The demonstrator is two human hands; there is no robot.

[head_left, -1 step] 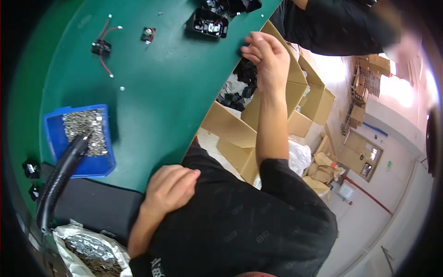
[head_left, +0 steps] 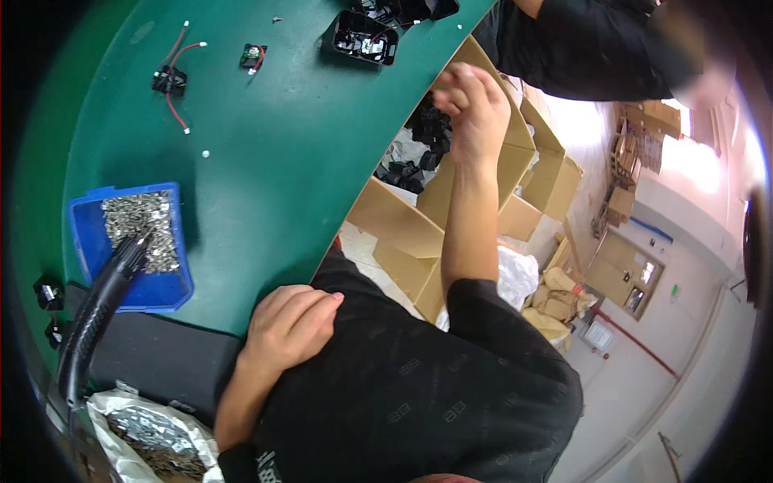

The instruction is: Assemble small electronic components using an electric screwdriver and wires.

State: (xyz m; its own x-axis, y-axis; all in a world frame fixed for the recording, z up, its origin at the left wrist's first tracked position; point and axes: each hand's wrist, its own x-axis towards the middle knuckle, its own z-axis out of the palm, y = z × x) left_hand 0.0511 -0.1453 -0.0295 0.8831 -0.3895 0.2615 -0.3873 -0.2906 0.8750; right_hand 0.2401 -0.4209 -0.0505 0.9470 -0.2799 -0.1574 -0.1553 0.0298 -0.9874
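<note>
Over the table's edge, above the open cardboard boxes, my right hand (head_left: pixel 477 113) is raised with its fingers loosely bent and apart. Nothing shows in it, though its fingertips are slightly blurred. My left hand (head_left: pixel 291 326) rests by the near edge of the table against my shirt, fingers curled and pressed together; its palm is hidden. Left of it stands a blue bin (head_left: pixel 181 274) of small metal parts (head_left: pixel 141 213). A black electric screwdriver (head_left: pixel 88 322) lies with its tip in the bin.
The green table (head_left: pixel 266 161) carries a black part with red wires (head_left: pixel 171 82), a small wired circuit board (head_left: pixel 253 56) and a black housing (head_left: pixel 364 39). A white bag of metal pieces (head_left: pixel 153 443) stands low left. Cardboard boxes (head_left: pixel 403 213) hold black parts. Another person's dark sleeve (head_left: pixel 564 48) is upper right.
My right hand has drawn back slightly from the table's edge, its fingers turning a little. The left hand keeps its place. The whole view has shifted slightly.
</note>
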